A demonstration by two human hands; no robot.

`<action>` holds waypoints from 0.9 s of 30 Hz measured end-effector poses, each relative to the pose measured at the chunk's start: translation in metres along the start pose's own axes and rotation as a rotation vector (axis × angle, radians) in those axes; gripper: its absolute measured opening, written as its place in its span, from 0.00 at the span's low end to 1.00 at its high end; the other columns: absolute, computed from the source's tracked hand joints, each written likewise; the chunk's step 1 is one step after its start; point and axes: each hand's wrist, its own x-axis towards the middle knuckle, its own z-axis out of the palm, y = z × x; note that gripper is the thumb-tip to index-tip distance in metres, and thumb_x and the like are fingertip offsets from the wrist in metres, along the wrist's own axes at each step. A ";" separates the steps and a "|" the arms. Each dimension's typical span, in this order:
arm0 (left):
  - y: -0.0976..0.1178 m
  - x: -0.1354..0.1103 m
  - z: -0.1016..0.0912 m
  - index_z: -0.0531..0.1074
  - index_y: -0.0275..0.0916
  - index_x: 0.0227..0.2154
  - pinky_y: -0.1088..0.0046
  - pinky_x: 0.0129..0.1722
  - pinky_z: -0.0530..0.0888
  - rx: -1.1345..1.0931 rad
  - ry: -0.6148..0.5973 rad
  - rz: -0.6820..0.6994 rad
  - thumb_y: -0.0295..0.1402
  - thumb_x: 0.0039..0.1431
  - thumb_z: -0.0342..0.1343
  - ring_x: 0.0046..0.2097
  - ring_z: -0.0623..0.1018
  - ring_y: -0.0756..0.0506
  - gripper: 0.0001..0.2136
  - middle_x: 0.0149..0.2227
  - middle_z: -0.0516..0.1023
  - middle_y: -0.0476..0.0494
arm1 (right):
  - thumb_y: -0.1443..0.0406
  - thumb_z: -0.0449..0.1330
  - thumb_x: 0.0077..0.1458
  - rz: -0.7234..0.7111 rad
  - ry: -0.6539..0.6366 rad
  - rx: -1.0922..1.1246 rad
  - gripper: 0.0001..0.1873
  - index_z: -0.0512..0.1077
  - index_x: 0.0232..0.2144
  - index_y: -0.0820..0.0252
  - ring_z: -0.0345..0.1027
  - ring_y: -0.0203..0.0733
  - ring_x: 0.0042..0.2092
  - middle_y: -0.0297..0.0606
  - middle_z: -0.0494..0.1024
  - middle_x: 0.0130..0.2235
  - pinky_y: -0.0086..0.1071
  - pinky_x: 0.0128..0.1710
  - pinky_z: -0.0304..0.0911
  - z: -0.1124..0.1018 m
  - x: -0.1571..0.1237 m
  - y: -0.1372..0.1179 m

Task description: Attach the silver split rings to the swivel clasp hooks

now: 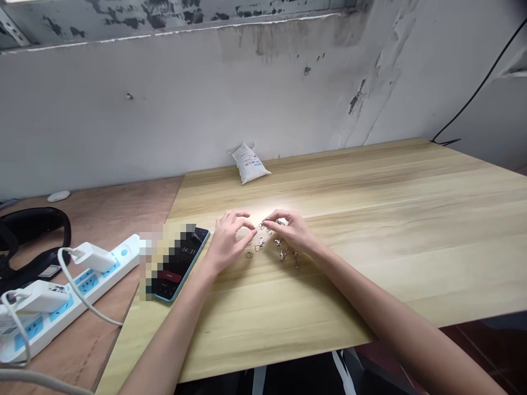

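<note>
Over the wooden table, my left hand (pixel 230 238) is curved with thumb and forefinger apart, and nothing shows between them. Opposite it, my right hand (pixel 293 229) pinches with its fingertips at a small metal ring (pixel 261 225). Between and below the hands lies a silver swivel clasp (pixel 261 241) with a ring at its end. Loose key rings (pixel 249 254) lie just under my left hand. More clasps (pixel 282 255) are scattered beneath my right hand, partly hidden by it.
A phone (pixel 181 263) with a timer on screen lies left of my left hand. A white plastic packet (pixel 250 163) rests near the wall. On the brown surface at left are a power strip (pixel 88 282) with chargers and cables, and a black headset (pixel 35 241).
</note>
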 end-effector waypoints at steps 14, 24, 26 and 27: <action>0.012 -0.001 0.007 0.76 0.45 0.34 0.58 0.55 0.63 -0.023 0.071 -0.027 0.30 0.61 0.58 0.53 0.72 0.42 0.04 0.47 0.76 0.47 | 0.55 0.65 0.52 0.112 -0.007 0.235 0.13 0.79 0.32 0.59 0.74 0.41 0.37 0.38 0.82 0.34 0.33 0.39 0.65 0.007 -0.003 0.000; 0.008 -0.001 0.000 0.75 0.43 0.33 0.51 0.60 0.59 0.079 0.177 -0.038 0.30 0.61 0.57 0.55 0.71 0.40 0.03 0.50 0.75 0.46 | 0.64 0.60 0.60 -0.357 0.001 -0.279 0.07 0.79 0.36 0.54 0.71 0.41 0.38 0.38 0.79 0.36 0.37 0.40 0.62 0.006 -0.006 0.003; 0.005 -0.001 -0.002 0.75 0.44 0.33 0.50 0.61 0.58 0.082 0.194 -0.049 0.30 0.62 0.56 0.55 0.70 0.40 0.04 0.51 0.74 0.46 | 0.66 0.59 0.60 -0.485 -0.026 -0.535 0.08 0.79 0.33 0.53 0.69 0.41 0.38 0.38 0.78 0.36 0.38 0.41 0.59 0.002 -0.006 0.005; 0.004 -0.001 -0.003 0.75 0.44 0.33 0.49 0.61 0.58 0.085 0.203 -0.053 0.31 0.62 0.56 0.55 0.70 0.40 0.04 0.51 0.74 0.45 | 0.67 0.59 0.60 -0.516 -0.044 -0.619 0.08 0.79 0.32 0.52 0.69 0.42 0.38 0.38 0.78 0.37 0.39 0.42 0.58 0.000 -0.006 0.006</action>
